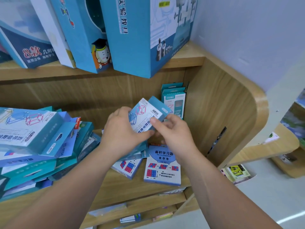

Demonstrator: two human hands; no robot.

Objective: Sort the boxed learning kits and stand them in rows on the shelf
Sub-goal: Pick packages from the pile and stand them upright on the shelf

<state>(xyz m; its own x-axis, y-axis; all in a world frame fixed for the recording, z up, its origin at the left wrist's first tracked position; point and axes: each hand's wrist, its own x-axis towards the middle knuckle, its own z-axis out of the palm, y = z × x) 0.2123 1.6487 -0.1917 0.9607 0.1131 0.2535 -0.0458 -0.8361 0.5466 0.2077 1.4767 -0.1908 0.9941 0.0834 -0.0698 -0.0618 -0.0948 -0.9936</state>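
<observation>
Gripping a small teal kit box point(146, 115) from both sides, the left hand point(121, 129) and right hand point(171, 129) hold it tilted above the shelf board point(132, 185). Just beyond the right hand, two matching boxes point(173, 100) stand upright against the end panel point(219, 109). My read: placing step, so next it needs righting and sliding beside them, while the heap point(41, 142) off the left hand waits.

I hold a teal-and-white kit box point(146, 115) tilted above the shelf point(115, 182). Two kits point(173, 101) stand upright at the far right. Two lie flat below point(162, 166); a loose heap point(38, 142) sits left.
</observation>
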